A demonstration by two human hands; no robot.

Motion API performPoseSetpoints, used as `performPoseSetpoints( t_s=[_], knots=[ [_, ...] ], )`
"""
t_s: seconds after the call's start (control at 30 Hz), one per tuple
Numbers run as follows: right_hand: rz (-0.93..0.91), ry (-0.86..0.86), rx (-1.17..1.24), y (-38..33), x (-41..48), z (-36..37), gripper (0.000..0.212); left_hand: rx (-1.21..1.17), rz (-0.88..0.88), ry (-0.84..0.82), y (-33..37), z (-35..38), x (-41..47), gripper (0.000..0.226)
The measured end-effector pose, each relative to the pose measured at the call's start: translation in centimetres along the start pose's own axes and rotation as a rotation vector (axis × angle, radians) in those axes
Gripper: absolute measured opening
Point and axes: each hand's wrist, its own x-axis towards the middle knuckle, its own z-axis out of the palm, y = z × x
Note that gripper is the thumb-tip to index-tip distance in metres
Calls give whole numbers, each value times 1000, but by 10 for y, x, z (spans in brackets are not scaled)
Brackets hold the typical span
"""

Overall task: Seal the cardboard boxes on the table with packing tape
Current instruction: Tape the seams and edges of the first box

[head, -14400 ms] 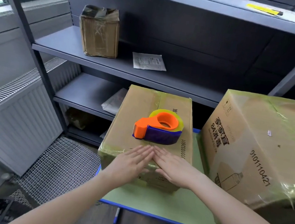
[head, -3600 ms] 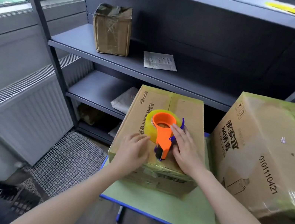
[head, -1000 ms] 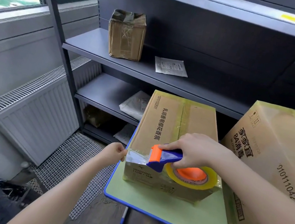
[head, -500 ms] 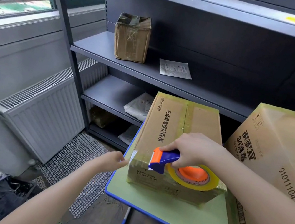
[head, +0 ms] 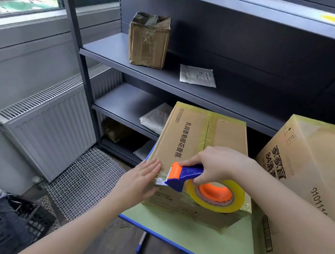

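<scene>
Cardboard box (head: 183, 143) looks stiff, tape (head: 161, 178) flimsy and sticky; right hand (head: 218, 164) grips dispenser (head: 185, 174) by handle, flat left hand (head: 140, 180) presses tape end at box's 9 o'clock.

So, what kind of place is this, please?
Probably a storeroom or packing area: grey metal shelving holding a taped parcel, a cardboard box on the table, and a tape dispenser in the right hand.

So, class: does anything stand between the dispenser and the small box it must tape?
Nothing visible. The right hand holds the dispenser against the box; the left hand presses the tape end onto its left corner.
</scene>
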Motion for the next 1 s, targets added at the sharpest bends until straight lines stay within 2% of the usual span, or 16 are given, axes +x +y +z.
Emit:
performPoseSetpoints(
  t_s=[0.03,0.13,0.23,0.3,0.53,0.67,0.9,1.0],
  knots=[
    [1,-11,5,1,0,0,54,53,6,-1,0,0,2,70],
    [-1,-40,-6,1,2,-2,55,85,-4,67,1,-1,5,50],
    [-8,-56,-22,-1,4,-4,55,142,-1,50,-3,2,3,52],
    [-16,-49,-38,-3,8,-7,56,179,33,58,-14,2,3,40],
    [-50,-13,-238,-27,22,-9,56,39,-18,-19,-33,-1,6,48],
    [-11,-45,-177,-17,11,-12,65,29,-14,36,-36,6,2,41],
    [14,-54,-130,3,-7,-6,71,20,-19,53,-34,9,2,58],
    [51,-83,-101,24,-28,1,72,42,-23,46,-31,3,3,47]
  ],
)
